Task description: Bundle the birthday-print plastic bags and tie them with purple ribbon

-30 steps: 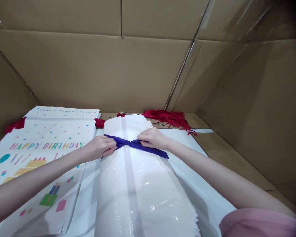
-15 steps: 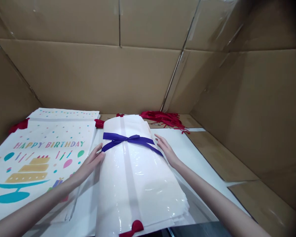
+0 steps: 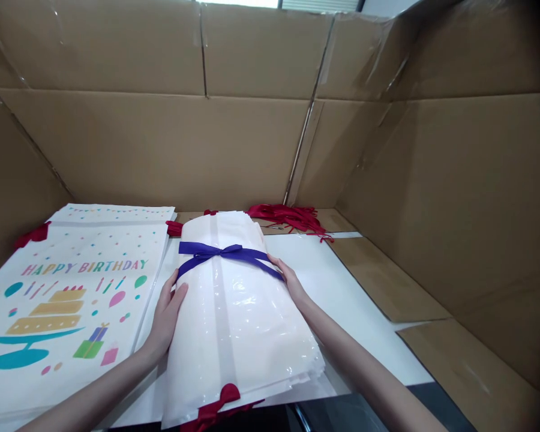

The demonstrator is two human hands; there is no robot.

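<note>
A thick folded bundle of white sheets or bags [image 3: 247,318], glossy as if made of plastic, lies on the white table. A purple ribbon [image 3: 222,252] goes across it, tied in a knot on top. My left hand [image 3: 166,315] grips the bundle's left side, thumb on top and fingers partly hidden behind the edge. On the opposite side, my right hand [image 3: 292,283] presses against the bundle by the ribbon's end, its fingertips partly tucked out of sight. Red ribbon [image 3: 220,401] pokes out at the bundle's near end.
To the left lies a stack of printed "HAPPY BIRTHDAY" bags [image 3: 85,240] with red ribbon at its sides. A heap of red ribbons [image 3: 292,217] lies at the back. Cardboard walls [image 3: 162,150] enclose the table [image 3: 342,300], with flat cardboard [image 3: 468,354] along the right.
Both hands have closed in on the bundle's sides; the right was apart from it before. My left hand has slid nearer, with its thumb now on top. The view has tilted up slightly.
</note>
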